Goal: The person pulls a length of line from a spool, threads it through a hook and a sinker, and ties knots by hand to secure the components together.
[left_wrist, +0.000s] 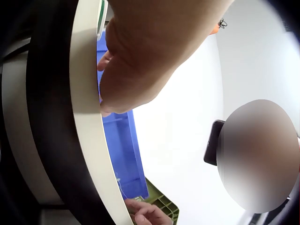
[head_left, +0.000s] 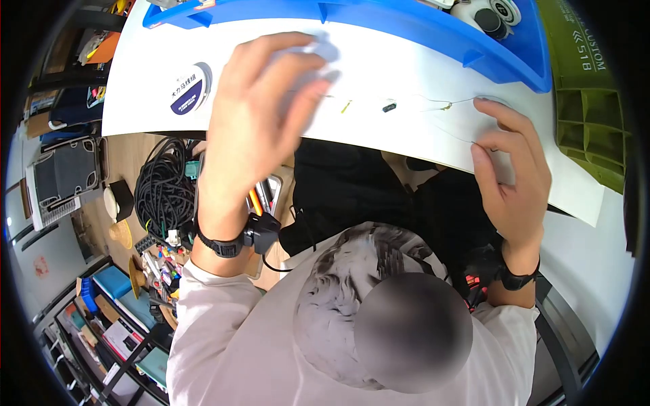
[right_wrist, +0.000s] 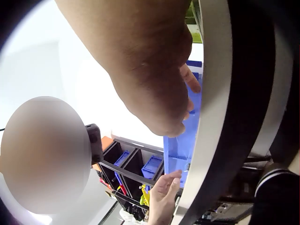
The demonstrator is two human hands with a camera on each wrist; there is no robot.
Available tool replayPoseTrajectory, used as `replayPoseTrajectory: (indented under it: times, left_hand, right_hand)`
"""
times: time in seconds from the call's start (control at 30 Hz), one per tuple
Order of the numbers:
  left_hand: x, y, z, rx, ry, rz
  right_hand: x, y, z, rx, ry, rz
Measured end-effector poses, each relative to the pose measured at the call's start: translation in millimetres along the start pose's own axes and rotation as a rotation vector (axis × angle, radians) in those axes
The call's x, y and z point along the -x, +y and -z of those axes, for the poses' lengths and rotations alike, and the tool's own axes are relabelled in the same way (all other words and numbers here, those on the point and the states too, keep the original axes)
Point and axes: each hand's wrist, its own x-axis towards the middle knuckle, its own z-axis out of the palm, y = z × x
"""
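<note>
A thin fishing line [head_left: 423,100] lies across the white table, with a small yellow piece [head_left: 346,106], a small dark piece [head_left: 388,107] and a yellowish knot-like bit [head_left: 447,106] along it. My right hand [head_left: 518,172] pinches the line between thumb and finger near the table's front edge, while the index fingertip touches another stretch of it. Over the left part of the table hovers my left hand [head_left: 261,101], fingers bent loosely and thumb apart from them. Beside it lies a round white and purple line case [head_left: 190,92] with printed writing.
A long blue tray [head_left: 406,24] with white and black round items runs along the back of the table. An olive-green crate [head_left: 590,128] stands at the right. Coiled black cables [head_left: 164,189] lie below the table's left side.
</note>
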Motion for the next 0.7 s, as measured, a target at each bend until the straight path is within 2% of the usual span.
replayPoseTrajectory:
  times: [0.03, 0.07, 0.13, 0.33, 0.43, 0.5, 0.63, 0.7]
  left_hand:
    - [-3.9, 7.9, -1.3, 0.140, -0.021, -0.051]
    - [-7.6, 10.7, -3.4, 0.142, -0.026, -0.045]
    - [-12.5, 13.6, -7.7, 0.258, -0.115, -0.156]
    - [-15.6, 8.2, -19.1, 0.260, -0.136, -0.176]
    - [-14.7, 6.8, -23.2, 0.270, -0.111, -0.167]
    - [-13.2, 6.1, -25.5, 0.270, -0.088, -0.163]
    - [-13.8, 6.7, -27.2, 0.272, -0.080, -0.162]
    - [-12.9, 6.6, -27.7, 0.271, -0.076, -0.157]
  right_hand:
    - [-3.3, -5.1, 1.8, -0.025, 0.023, 0.012]
    - [-5.8, -7.2, 2.7, -0.050, 0.045, 0.025]
    - [-9.4, -5.0, 0.6, -0.141, 0.100, 0.024]
    - [-18.3, -8.9, -4.4, -0.510, 0.237, -0.070]
    - [-23.1, -12.8, -8.1, -0.496, 0.252, -0.221]
    - [-30.5, -16.6, -16.6, -0.415, 0.165, -0.315]
    - [-52.6, -26.1, -34.8, -0.238, 0.057, -0.441]
    - [-57.0, -24.4, -41.8, -0.195, 0.062, -0.428]
